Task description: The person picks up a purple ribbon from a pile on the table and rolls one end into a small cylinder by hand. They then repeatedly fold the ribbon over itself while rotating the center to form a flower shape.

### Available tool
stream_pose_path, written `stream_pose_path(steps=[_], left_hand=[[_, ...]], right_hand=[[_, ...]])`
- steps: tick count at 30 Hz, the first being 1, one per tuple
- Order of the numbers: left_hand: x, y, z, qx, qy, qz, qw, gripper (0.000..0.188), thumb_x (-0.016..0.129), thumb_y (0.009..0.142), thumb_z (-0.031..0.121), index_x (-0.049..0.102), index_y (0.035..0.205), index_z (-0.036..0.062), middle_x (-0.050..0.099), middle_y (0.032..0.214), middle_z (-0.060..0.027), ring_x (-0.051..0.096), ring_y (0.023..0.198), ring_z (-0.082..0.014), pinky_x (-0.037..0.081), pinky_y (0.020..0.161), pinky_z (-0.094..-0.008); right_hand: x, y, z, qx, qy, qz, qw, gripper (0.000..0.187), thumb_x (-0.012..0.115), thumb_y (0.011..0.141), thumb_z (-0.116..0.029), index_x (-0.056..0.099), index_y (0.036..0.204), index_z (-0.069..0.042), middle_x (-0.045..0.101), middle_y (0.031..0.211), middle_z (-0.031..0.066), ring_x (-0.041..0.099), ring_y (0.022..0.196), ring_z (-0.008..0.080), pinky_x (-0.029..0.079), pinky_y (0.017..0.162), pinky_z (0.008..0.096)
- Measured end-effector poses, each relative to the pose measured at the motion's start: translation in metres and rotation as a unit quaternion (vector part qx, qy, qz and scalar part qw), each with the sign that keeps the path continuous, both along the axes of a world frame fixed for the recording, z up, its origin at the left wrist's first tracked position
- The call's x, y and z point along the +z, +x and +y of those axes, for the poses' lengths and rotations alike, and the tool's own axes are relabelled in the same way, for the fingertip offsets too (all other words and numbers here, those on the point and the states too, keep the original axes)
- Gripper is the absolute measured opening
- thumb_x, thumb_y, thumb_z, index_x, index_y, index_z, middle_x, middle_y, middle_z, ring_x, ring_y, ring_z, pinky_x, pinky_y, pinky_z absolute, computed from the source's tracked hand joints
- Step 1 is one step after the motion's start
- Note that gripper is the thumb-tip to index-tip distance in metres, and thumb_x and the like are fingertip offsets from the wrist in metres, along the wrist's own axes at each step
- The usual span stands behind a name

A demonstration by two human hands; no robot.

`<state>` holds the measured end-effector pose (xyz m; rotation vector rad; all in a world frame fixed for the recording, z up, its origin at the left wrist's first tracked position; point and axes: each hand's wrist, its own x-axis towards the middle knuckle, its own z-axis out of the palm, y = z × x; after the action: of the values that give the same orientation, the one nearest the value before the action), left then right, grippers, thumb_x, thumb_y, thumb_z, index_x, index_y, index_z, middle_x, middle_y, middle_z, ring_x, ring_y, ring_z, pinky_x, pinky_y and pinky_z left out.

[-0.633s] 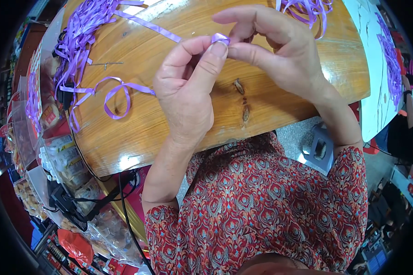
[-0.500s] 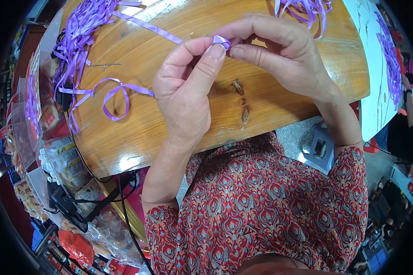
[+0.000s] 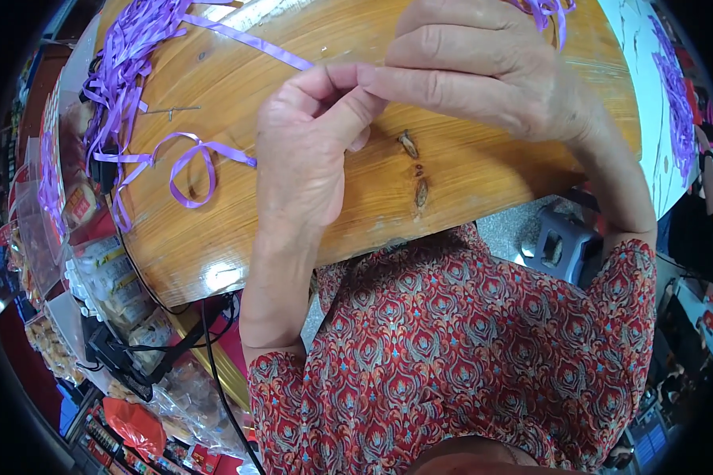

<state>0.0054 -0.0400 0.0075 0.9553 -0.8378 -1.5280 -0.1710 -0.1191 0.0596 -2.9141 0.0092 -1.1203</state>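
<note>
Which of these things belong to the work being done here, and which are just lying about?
Seemingly in the work:
left hand
right hand
looped purple ribbon
heaped purple ribbons
wooden table

Apparently just nearby:
red plastic bag
wrapped packages

A strand of narrow, glossy purple ribbon [image 3: 228,152] is laid on the wooden counter [image 3: 467,178], curled into one open loop, its right end lost from sight at the left hand [image 3: 301,158]. Above it, a second strand [image 3: 249,39] is stretched nearly straight, slanted down toward the same hand. A dense, tangled bundle [image 3: 139,47] is heaped at upper left; a looser cluster [image 3: 545,9] is cut off by the upper edge, near the right hand [image 3: 491,71]. Anything pinched between the fingertips is hidden.
</note>
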Motion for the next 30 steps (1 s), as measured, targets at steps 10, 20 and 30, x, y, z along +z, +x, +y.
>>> stream_pose_path(steps=[10,20,30], left_hand=[[0.003,0.003,0.001,0.029,0.033,0.01,0.999,0.011,0.067,0.077,0.003,0.062,0.086,-0.0008,0.056,0.07,0.0024,0.043,0.056,-0.002,0.031,0.049,-0.0167],[0.0,-0.007,0.003,0.108,-0.024,-0.082,0.99,0.006,0.065,0.079,0.003,0.062,0.084,0.0014,0.052,0.07,0.0074,0.042,0.06,0.0013,0.031,0.052,-0.0133],[0.005,-0.013,0.009,0.111,-0.063,-0.123,0.984,0.008,0.062,0.081,0.004,0.06,0.088,0.0008,0.055,0.074,0.0045,0.047,0.064,-0.001,0.038,0.056,-0.015]], right_hand=[[0.014,-0.002,0.0,0.003,0.094,0.044,0.995,0.018,0.063,0.074,-0.008,0.061,0.089,0.002,0.056,0.075,0.0082,0.049,0.062,0.0201,0.041,0.053,0.0282],[-0.004,-0.001,0.026,-0.121,0.267,-0.045,0.955,0.013,0.07,0.071,-0.006,0.063,0.082,-0.002,0.059,0.071,0.008,0.055,0.064,0.0178,0.043,0.054,0.0253],[0.001,0.004,0.034,-0.154,0.348,-0.034,0.924,0.01,0.066,0.071,-0.001,0.061,0.08,0.0,0.058,0.068,0.0087,0.058,0.061,0.0169,0.044,0.054,0.0255]])
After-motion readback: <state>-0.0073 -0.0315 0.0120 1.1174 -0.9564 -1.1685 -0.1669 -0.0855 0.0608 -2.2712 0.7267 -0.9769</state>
